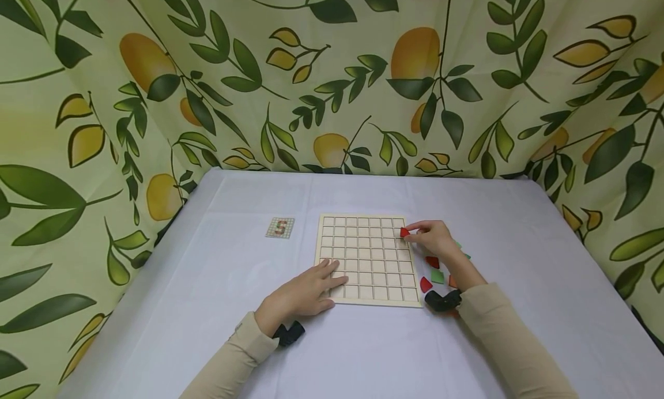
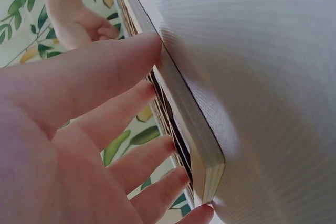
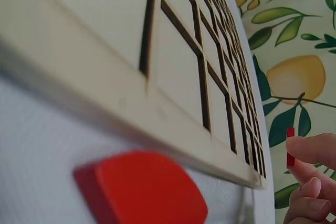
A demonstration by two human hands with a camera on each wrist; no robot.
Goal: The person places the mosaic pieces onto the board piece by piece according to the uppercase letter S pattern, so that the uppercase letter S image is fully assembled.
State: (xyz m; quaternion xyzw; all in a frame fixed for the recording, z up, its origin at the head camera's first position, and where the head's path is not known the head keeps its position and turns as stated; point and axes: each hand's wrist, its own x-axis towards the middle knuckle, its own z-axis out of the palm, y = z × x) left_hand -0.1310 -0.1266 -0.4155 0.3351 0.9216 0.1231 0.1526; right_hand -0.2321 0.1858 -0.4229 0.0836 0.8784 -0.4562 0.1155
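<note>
My right hand (image 1: 438,240) pinches a small red tile (image 1: 404,232) between thumb and fingertips, over the upper right corner of a pale wooden grid board (image 1: 367,262). In the right wrist view that red tile (image 3: 290,146) shows edge-on as a thin strip. My left hand (image 1: 306,286) rests on the board's lower left corner with fingers spread and extended. Seen from the left wrist, the thumb (image 2: 121,56) lies along the board's side edge (image 2: 194,129) and the other fingers reach over its face. The grid squares visible in the head view hold no tiles.
Right of the board lie loose tiles: a red quarter-round tile (image 1: 426,284), another red tile (image 1: 433,262), a green tile (image 1: 437,277) and an orange one (image 1: 453,281), partly hidden by the right arm. A small pattern card (image 1: 280,227) lies left of the board on the white tablecloth (image 1: 228,237).
</note>
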